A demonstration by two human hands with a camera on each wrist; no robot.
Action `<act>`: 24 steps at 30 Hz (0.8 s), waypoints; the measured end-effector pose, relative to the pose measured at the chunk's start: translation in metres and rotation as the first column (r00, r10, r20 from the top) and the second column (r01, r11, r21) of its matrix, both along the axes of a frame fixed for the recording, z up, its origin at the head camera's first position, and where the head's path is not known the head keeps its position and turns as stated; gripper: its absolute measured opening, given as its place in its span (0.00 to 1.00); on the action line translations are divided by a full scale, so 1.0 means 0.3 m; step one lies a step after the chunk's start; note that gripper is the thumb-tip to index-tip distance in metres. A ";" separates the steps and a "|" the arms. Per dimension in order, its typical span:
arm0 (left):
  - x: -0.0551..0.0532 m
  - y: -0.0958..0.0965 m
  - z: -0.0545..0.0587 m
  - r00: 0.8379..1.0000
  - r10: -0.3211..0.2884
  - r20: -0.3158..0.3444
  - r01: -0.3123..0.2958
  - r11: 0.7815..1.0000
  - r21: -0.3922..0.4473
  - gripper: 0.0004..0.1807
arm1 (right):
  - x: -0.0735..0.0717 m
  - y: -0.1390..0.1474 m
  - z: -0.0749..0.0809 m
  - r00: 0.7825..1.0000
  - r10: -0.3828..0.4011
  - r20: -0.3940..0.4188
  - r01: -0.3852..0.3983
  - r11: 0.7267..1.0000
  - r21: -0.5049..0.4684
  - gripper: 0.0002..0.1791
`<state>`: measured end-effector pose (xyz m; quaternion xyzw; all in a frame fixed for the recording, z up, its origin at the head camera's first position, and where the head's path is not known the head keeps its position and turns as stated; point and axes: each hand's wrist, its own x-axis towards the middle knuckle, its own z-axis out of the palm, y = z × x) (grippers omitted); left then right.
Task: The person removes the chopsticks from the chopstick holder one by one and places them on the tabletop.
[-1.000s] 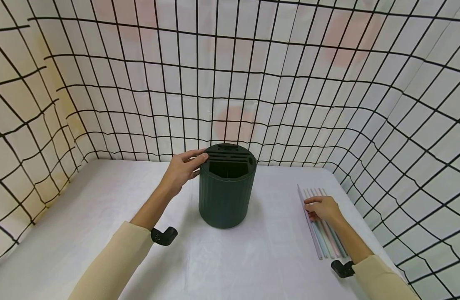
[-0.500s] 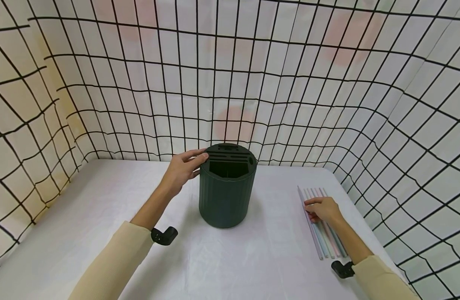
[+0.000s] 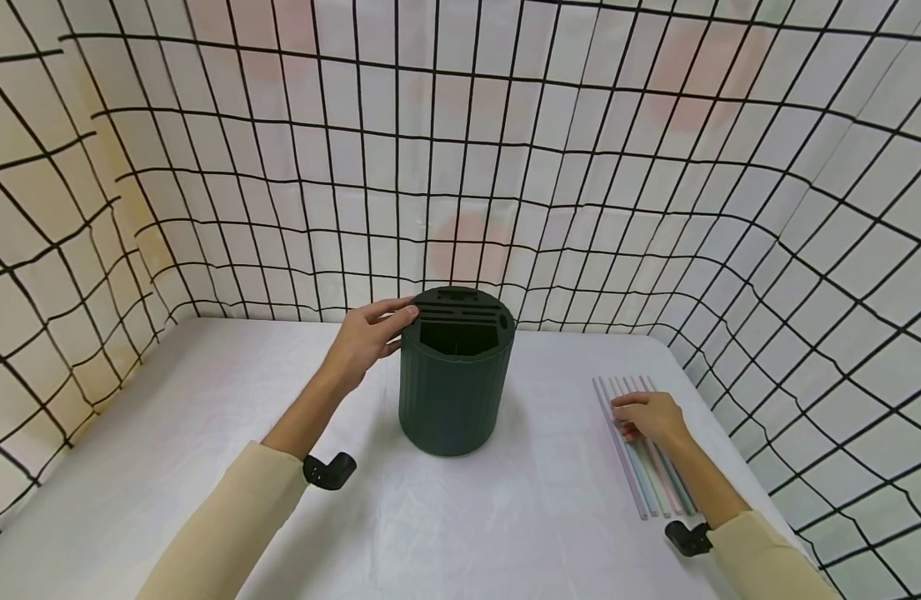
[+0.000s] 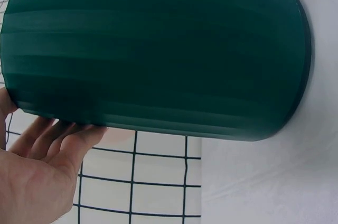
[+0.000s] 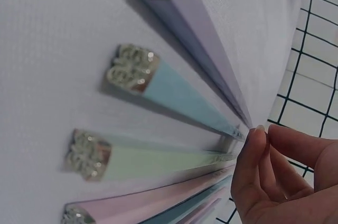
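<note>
A dark green utensil holder [image 3: 454,408] with a slotted top stands upright on the table. My left hand [image 3: 362,342] holds it at the upper left, thumb by the rim and the other fingers against its ribbed side [image 4: 158,55]. At the right lie several pastel chopsticks [image 3: 658,492] side by side, with ornate metal ends toward me. Over their far part is my right hand [image 3: 651,417], bent fingers beside the lilac chopstick [image 3: 628,471]. In the right wrist view the thumb and fingertip nearly meet; nothing shows between them. Fingers hide parts of the chopsticks.
A black wire grid [image 3: 460,167] encloses the back and both sides of the white-covered table [image 3: 460,533]. White cloth hangs behind the grid. Each wrist wears a small black device, such as the left one [image 3: 329,472].
The lilac chopstick's far end, slightly raised earlier, has come down level with the others, and a small gap now shows between it and my right fingertips. My left hand and the utensil holder stay put.
</note>
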<state>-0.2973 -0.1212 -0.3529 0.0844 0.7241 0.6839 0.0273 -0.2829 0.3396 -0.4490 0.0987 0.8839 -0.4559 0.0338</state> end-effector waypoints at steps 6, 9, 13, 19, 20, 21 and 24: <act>0.001 0.002 0.004 1.000 -0.001 0.002 0.001 1.000 -0.013 0.28 | 0.001 0.000 0.014 1.000 0.001 -0.010 -0.001 1.000 -0.012 0.20; 0.003 0.004 0.009 1.000 0.002 0.003 -0.001 0.999 -0.032 0.28 | 0.000 -0.005 0.024 1.000 0.003 -0.017 -0.003 1.000 0.013 0.19; 0.008 0.006 0.018 1.000 0.004 0.012 -0.003 0.998 -0.066 0.29 | -0.004 -0.021 0.045 1.000 0.018 -0.021 -0.018 0.999 0.032 0.20; 0.023 -0.001 0.030 0.999 0.001 0.042 0.003 0.996 -0.092 0.31 | -0.020 -0.062 0.074 0.998 0.062 -0.033 -0.061 0.998 0.028 0.20; 0.025 -0.004 0.032 0.999 -0.001 0.048 0.006 0.994 -0.105 0.32 | -0.021 -0.070 0.078 0.997 0.072 -0.037 -0.070 0.997 0.035 0.20; 0.027 -0.008 0.034 0.999 0.000 0.054 0.006 0.993 -0.118 0.32 | -0.021 -0.079 0.082 0.996 0.080 -0.041 -0.078 0.996 0.044 0.20; 0.031 -0.027 0.036 0.998 0.010 0.060 0.000 0.986 -0.165 0.34 | -0.014 -0.106 0.093 0.991 0.120 -0.061 -0.114 0.989 0.097 0.19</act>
